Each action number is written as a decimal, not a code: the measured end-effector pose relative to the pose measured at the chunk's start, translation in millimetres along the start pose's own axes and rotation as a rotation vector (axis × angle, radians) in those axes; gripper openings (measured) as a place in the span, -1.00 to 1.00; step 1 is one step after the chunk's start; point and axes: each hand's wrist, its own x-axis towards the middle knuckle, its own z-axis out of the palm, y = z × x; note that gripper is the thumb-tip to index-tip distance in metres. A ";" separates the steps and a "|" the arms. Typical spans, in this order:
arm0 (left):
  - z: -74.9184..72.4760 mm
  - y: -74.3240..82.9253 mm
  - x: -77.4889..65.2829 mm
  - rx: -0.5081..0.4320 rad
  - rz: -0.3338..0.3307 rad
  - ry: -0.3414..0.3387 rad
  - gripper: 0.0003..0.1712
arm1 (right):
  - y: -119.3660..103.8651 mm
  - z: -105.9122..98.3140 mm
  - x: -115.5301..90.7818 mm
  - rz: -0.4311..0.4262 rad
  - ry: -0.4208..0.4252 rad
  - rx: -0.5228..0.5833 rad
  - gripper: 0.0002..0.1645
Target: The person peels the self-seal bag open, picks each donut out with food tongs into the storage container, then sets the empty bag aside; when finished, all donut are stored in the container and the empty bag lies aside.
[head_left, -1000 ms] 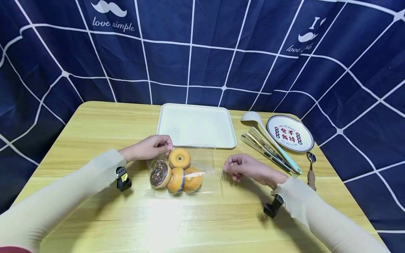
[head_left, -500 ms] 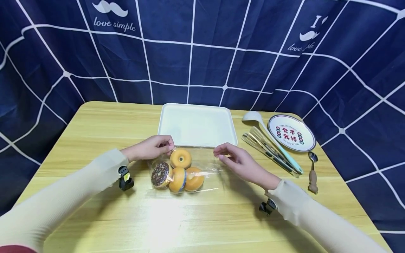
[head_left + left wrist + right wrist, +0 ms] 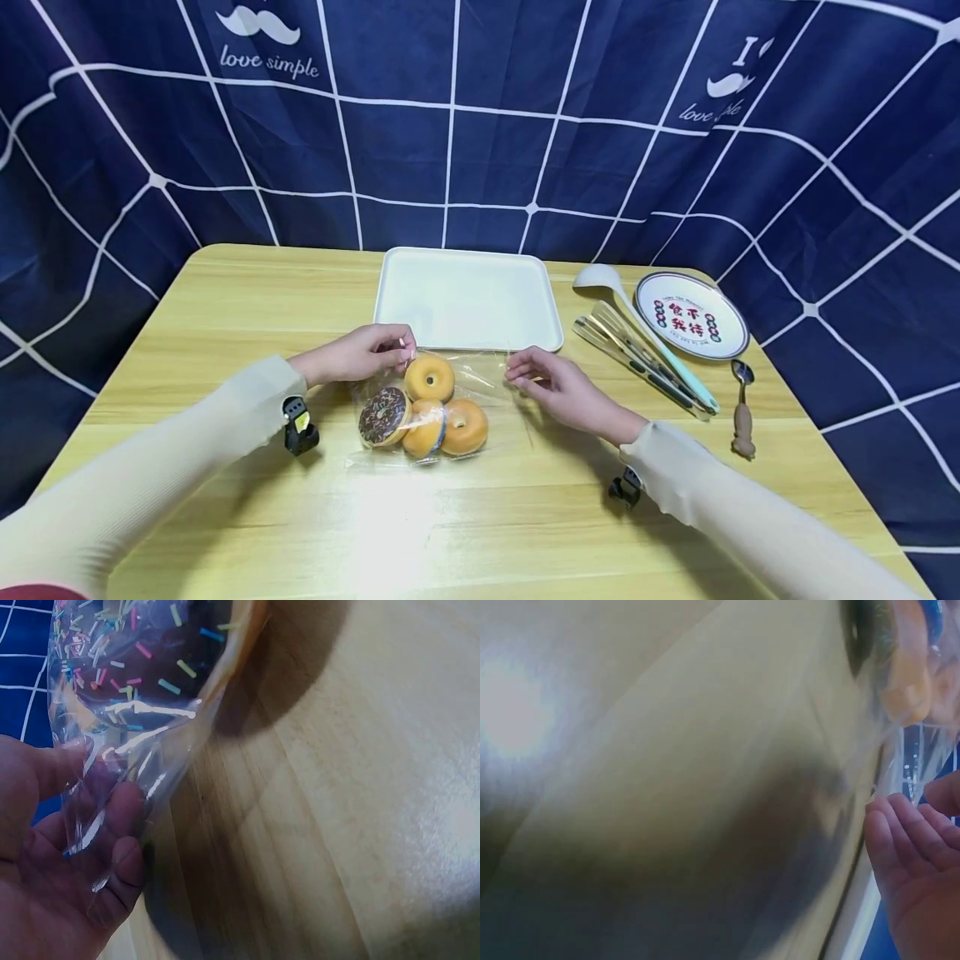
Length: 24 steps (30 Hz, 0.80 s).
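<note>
Plastic bag [image 3: 489, 382] of doughnuts [image 3: 474, 431] — left hand [image 3: 365, 354] pinching one side, right hand [image 3: 561, 388] at other — right grip unclear.

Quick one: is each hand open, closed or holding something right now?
Left hand: closed, holding the clear bag.
Right hand: at the opposite side of the clear bag; whether it is gripping cannot be told.

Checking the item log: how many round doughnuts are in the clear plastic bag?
4, in the head view: far golden ring, left chocolate-brown sprinkled doughnut, middle blue-banded doughnut, right golden-brown ring. None seems hidden.
</note>
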 end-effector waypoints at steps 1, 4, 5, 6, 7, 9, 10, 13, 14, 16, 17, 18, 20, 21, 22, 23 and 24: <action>0.0 -0.1 -0.1 0.000 0.001 -0.002 -0.87 | 1.8 0.5 0.4 -0.007 -0.007 -0.012 -0.70; -0.1 -0.9 0.1 -0.002 0.003 -0.005 -0.87 | 4.7 1.2 1.2 -0.023 -0.035 -0.052 -0.72; -0.2 -0.9 0.0 0.003 0.001 -0.003 -0.87 | 4.9 1.4 1.5 -0.030 -0.047 -0.066 -0.72; -0.4 -0.9 0.1 0.009 -0.002 0.000 -0.87 | 5.0 1.6 1.7 -0.036 -0.059 -0.085 -0.71; -0.7 -1.0 0.2 0.019 -0.005 0.006 -0.87 | 5.2 2.0 1.8 -0.041 -0.072 -0.109 -0.70; -1.2 -1.5 0.3 0.048 -0.007 0.017 -0.88 | 4.1 2.2 1.9 -0.045 -0.099 -0.146 -0.67; -1.7 -1.5 -0.1 0.067 -0.008 0.026 -0.88 | 4.0 2.4 1.9 -0.047 -0.112 -0.168 -0.64; -2.9 -1.9 -2.3 0.122 0.000 0.050 -0.87 | 4.0 2.5 1.3 -0.056 -0.147 -0.231 -0.59; -3.4 -2.1 -3.8 0.140 0.007 0.058 -0.88 | 3.2 2.2 1.1 -0.057 -0.158 -0.246 -0.57; -4.4 -2.4 -7.9 0.173 0.025 0.075 -0.88 | 2.5 1.9 1.1 -0.059 -0.181 -0.291 -0.54; -4.9 -2.5 -10.3 0.185 0.033 0.084 -0.87 | 1.7 1.7 1.0 -0.062 -0.191 -0.316 -0.53; -5.5 -2.7 -13.0 0.197 0.045 0.092 -0.87 | 0.7 1.6 1.0 -0.064 -0.200 -0.340 -0.51; -7.6 -3.1 -19.2 0.213 0.067 0.110 -0.85 | -1.3 1.6 1.0 -0.070 -0.217 -0.384 -0.48; -8.8 -3.5 -22.5 0.213 0.078 0.115 -0.83 | -2.3 1.6 0.9 -0.078 -0.223 -0.405 -0.47; -10.2 -3.8 -25.8 0.217 0.088 0.119 -0.81 | -3.2 1.5 0.6 -0.084 -0.228 -0.421 -0.46; -11.9 -4.1 -29.2 0.218 0.097 0.119 -0.79 | -4.1 1.5 0.3 -0.089 -0.231 -0.433 -0.45; -13.8 -4.7 -32.5 0.217 0.102 0.116 -0.77 | -4.8 1.4 0.0 -0.090 -0.233 -0.440 -0.45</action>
